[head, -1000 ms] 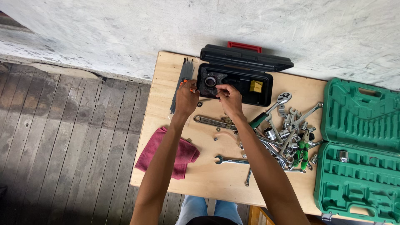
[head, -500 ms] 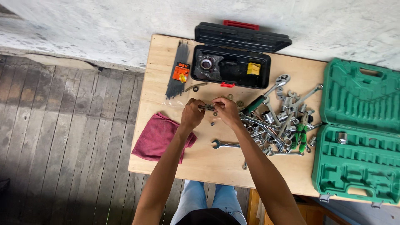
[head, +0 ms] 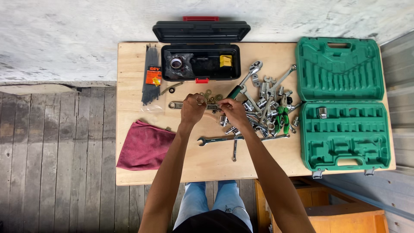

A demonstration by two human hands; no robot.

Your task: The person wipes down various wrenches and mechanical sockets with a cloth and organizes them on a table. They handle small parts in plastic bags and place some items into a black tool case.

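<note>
**Just in front of the black toolbox: two hands meeting over a flat wrench**

In front of the open black toolbox point(head: 201, 62), the left hand point(head: 192, 110) and right hand point(head: 232, 111) are pinching a flat steel wrench point(head: 177, 105) lying on the plywood table point(head: 129, 77), steadying it. Brass washers point(head: 210, 96) are lying scattered just behind; chrome sockets point(head: 263, 110) are heaping rightward.

A pale plywood table point(head: 138, 172) is set against a rough, whitewashed wall point(head: 64, 34). The floor point(head: 51, 164) on the left is laid with weathered grey planks. An orange wooden piece of furniture point(head: 336, 215) is seen below the table's right end. Soft, even daylight is cast throughout.
</note>
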